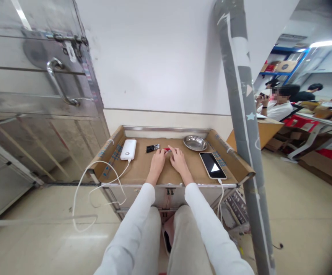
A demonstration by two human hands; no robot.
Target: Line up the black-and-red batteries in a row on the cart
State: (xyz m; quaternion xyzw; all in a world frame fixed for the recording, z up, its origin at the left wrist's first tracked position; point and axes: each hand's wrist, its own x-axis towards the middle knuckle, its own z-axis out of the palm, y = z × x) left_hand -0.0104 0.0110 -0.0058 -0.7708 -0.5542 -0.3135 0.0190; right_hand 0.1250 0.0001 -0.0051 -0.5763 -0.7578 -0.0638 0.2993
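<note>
Over the cardboard-lined tabletop (143,168), my left hand (157,161) and my right hand (178,159) meet with fingertips closed round a small red object (167,149) with a pale, silvery part. Its kind is too small to make out, and fingers hide some of it. Just left of my left fingers lies a row of several small black pieces with silvery ends (152,148). Beyond my right hand sits a round, shallow steel dish (195,143).
A white power bank (128,149) with a cable lies on the left. On the right is a phone (213,165), also cabled. Raised cardboard sides (231,154) border the top. A grey wrapped pole (243,114) leans close by; people sit in the background right.
</note>
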